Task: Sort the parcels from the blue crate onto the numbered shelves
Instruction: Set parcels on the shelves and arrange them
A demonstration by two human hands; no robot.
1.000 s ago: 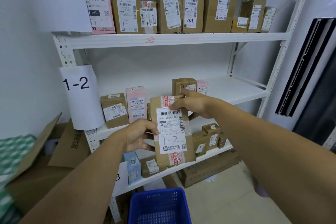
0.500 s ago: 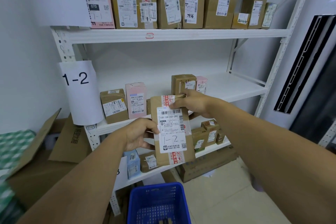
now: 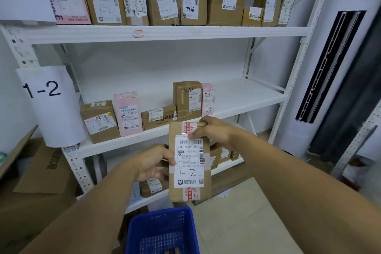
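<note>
I hold a brown parcel (image 3: 189, 194) upright in front of the shelves, its white label marked "1-2" facing me. My left hand (image 3: 153, 164) grips its left edge, thumb on the label. My right hand (image 3: 214, 133) pinches its top right corner. The middle shelf (image 3: 243, 99), tagged by a paper sign "1-2" (image 3: 47, 97), carries several parcels on its left half. The blue crate (image 3: 165, 233) stands on the floor below the parcel; its contents are mostly hidden.
The top shelf (image 3: 165, 32) is packed with brown and pink parcels marked "1-1". A lower shelf (image 3: 226, 168) holds small boxes behind my hands. Cardboard boxes (image 3: 41, 181) are stacked at the left. A white standing air conditioner (image 3: 340, 68) is at the right.
The parcel and both hands have dropped a little lower in front of the shelves, uncovering a flat brown box on the middle shelf. Both grips are unchanged.
</note>
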